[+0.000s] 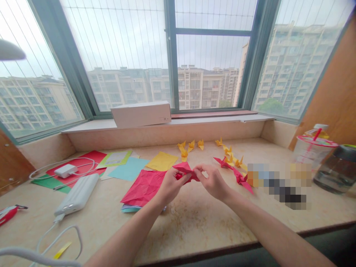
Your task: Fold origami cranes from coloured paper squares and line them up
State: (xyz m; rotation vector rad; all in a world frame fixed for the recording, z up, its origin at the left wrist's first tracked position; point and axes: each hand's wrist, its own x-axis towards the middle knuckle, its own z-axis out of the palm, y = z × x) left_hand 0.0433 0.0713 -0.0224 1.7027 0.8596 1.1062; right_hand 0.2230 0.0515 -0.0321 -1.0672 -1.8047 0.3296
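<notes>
Both my hands meet over the middle of the stone counter (200, 222). My left hand (171, 185) and my right hand (213, 181) pinch a partly folded piece of red paper (185, 170) between their fingers, held a little above the surface. Just left of it lies a stack of coloured paper sheets with a crumpled red sheet (143, 187) on top. To the right lie two finished red paper cranes (241, 178), and behind them several small yellow paper cranes (191, 145) stand in a loose row.
A white power bank (78, 194) with cable, a white charger (65, 170) on red and green sheets, and yellow, blue and green sheets lie at left. A white box (140, 114) sits on the window sill. A plastic cup with straw (313, 148) and a glass jar (338, 168) stand at right.
</notes>
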